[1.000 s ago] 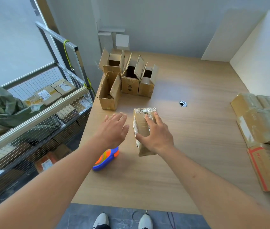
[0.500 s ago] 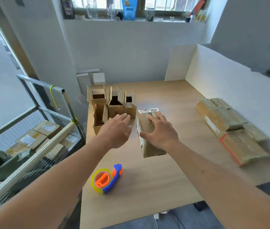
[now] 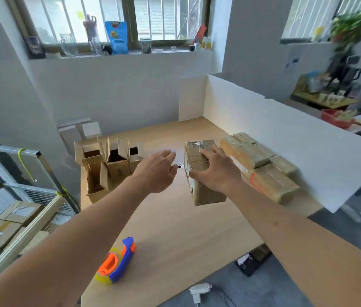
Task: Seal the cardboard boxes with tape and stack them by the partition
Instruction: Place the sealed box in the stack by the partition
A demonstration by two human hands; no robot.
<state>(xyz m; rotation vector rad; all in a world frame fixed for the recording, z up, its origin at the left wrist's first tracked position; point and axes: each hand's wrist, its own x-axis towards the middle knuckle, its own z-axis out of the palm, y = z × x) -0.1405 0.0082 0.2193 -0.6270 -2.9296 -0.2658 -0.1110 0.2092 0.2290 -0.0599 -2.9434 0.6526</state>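
Lying near the table's (image 3: 175,235) front edge is the tape dispenser (image 3: 116,261); open boxes (image 3: 108,167) stand behind. Left hand (image 3: 156,171) hovers, fingers loose and empty. Right hand (image 3: 216,171) grips the taped box (image 3: 199,173) above the table, beside the stack (image 3: 261,171) along the partition (image 3: 285,140).

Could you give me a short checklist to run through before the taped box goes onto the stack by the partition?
1. Grip on the sealed box: right hand holds it from above, lifted off the table. Ok.
2. Tape on its top end: shiny strips show there; the underside is hidden. Cannot tell.
3. Left hand free to steady: open, holding nothing. Ok.
4. Landing spot: sealed boxes already lie against the white partition; their tops look flat. Ok.
5. Path to the stack: nothing between the box and the pile. Ok.
6. Tape dispenser out of the way: near the front edge. Ok.
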